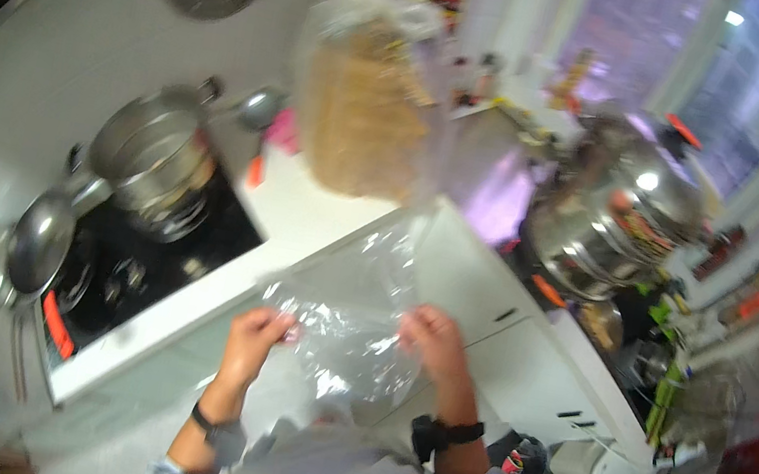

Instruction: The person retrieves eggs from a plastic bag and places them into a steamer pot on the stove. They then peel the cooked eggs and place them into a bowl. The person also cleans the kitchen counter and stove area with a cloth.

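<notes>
A clear plastic bag [349, 346] is stretched between my two hands in front of my body. My left hand [259, 334] pinches its left edge between thumb and fingers. On the opposite side, my right hand [432, 338] grips the bag's right edge. The bag's far part reaches up to the counter's front edge. Beyond it, a large transparent bag of tan, flat food pieces [367, 113] stands on the white counter [287, 202]. What the food is cannot be told, as the view is blurred.
A steel pot [148, 143] stands on the black cooktop [143, 279] at left, beside a round metal lid or pan [42, 244]. A large lidded steamer pot [613, 210] is at right. White cabinet doors [526, 354] lie below, with a white bin [594, 469] on the floor.
</notes>
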### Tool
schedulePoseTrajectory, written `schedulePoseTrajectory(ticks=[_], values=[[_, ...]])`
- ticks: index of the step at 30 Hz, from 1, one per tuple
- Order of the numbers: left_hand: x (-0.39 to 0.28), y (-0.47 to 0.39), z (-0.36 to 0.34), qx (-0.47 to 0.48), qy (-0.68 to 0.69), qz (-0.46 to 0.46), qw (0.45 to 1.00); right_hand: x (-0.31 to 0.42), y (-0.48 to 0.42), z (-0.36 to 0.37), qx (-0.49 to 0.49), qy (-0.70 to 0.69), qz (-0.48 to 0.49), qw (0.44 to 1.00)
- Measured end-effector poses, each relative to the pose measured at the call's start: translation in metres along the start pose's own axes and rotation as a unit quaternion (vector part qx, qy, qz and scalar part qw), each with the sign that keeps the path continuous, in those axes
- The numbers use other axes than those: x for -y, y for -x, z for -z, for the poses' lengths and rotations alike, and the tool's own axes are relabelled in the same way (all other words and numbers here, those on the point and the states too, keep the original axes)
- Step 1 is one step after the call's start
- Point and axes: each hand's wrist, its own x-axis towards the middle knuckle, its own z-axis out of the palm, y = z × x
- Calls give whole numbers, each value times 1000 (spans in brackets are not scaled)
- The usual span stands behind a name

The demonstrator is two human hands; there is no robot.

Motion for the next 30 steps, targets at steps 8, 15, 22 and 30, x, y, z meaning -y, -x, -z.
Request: schedulePoseTrajectory(ticks=[8,15,22,30], values=[[-8,13,17,-89,94,-19,991,7,-25,-10,49,-359,-47,931],[15,11,15,-159,247,-18,956,-90,-26,-38,243,-364,-107,893],[32,14,18,-212,166,-42,962,-44,-49,-61,214,-359,-86,904],[24,50,26,-316,-241,-211,893,-43,-78,-124,255,-21,16,967]])
